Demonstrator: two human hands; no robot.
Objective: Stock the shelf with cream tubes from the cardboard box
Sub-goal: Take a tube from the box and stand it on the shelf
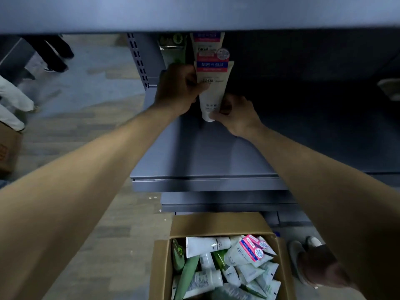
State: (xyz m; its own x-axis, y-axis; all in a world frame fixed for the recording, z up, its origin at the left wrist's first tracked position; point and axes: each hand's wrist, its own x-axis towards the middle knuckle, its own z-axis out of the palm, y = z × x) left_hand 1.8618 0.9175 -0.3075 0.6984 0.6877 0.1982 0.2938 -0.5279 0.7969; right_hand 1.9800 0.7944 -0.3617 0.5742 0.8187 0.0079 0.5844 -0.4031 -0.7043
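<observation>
We stand a beige cream tube [213, 87] on the shelf [194, 156], our left hand [180, 88] grasping its body, our right hand [237, 114] pinching the cap. It looks light, soft, squeezable; best held mid-body. Below our arms, the cardboard box [218, 224] holds more.
</observation>
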